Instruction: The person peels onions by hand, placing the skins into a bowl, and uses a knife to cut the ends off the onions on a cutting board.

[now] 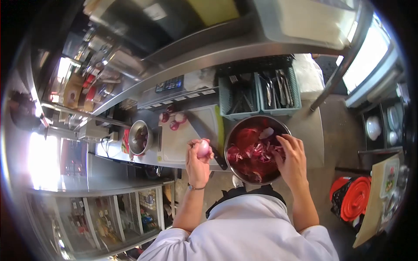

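In my left hand (198, 163) is a peeled, pale pink onion (203, 148), held in curled fingers above the front edge of the cutting board (174, 145). My right hand (292, 157) hangs over the right rim of a large metal bowl (230, 130), thumb and fingers apart. Reddish-purple onion skins (257, 150) lie in this bowl. A big knife (202, 132) rests on the board's right side, its black handle toward me. Several red onions (175, 125) sit at the board's far left.
Cutlery baskets (238, 115) stand behind the bowl. Left of the board is a smaller metal bowl (140, 137) with dark contents. An overhead steel shelf (196, 63) crosses above the counter. A red-lidded bin (352, 198) stands at right, beside a metal post (339, 65).
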`<state>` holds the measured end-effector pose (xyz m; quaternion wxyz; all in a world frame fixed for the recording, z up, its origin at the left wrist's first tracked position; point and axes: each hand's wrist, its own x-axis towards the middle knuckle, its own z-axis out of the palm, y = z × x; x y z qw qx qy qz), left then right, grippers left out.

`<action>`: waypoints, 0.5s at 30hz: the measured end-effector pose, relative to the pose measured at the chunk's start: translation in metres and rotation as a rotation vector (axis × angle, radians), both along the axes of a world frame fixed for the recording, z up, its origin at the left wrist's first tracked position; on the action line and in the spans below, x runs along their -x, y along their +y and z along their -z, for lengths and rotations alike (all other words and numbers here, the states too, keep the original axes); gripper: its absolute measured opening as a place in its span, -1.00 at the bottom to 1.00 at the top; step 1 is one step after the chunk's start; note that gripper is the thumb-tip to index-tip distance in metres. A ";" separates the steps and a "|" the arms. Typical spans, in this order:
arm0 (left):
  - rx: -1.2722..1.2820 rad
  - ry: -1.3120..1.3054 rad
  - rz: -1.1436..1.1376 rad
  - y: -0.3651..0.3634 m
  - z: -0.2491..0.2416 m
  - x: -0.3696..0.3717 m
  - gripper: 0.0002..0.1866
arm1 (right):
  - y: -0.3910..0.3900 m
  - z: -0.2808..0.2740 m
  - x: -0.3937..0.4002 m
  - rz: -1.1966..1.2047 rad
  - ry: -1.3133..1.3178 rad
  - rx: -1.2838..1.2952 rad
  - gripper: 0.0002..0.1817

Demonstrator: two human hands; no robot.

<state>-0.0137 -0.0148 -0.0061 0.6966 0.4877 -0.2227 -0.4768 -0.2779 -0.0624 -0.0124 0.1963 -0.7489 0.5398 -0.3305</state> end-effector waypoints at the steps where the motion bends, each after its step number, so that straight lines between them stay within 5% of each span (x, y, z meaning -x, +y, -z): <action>1: -0.052 -0.059 -0.117 0.001 0.009 -0.011 -0.82 | 0.001 0.001 0.001 0.044 0.020 -0.047 -0.51; 5: -0.065 -0.551 -0.243 -0.002 0.071 -0.089 -0.75 | 0.002 0.009 0.001 0.059 0.122 -0.146 -0.51; 7: -0.353 -1.124 -0.219 -0.012 0.084 -0.115 -0.64 | 0.002 0.016 -0.002 0.056 0.187 -0.117 -0.53; 8: -0.351 -1.110 -0.223 -0.020 0.088 -0.126 -0.64 | 0.001 0.019 -0.003 0.062 0.245 -0.090 -0.55; 10: 0.003 -1.481 -0.242 -0.036 0.095 -0.148 -0.53 | 0.001 0.023 -0.006 0.057 0.259 -0.068 -0.56; 11: 0.002 -1.470 -0.248 -0.040 0.104 -0.158 -0.53 | 0.001 0.023 -0.009 0.054 0.260 -0.051 -0.57; 13: 0.068 -1.041 -0.360 -0.047 0.120 -0.178 -0.56 | 0.004 0.018 -0.015 0.003 0.199 -0.088 -0.58; 15: -0.058 -1.162 -0.399 -0.042 0.123 -0.198 -0.46 | 0.005 0.012 -0.022 -0.052 0.140 -0.123 -0.58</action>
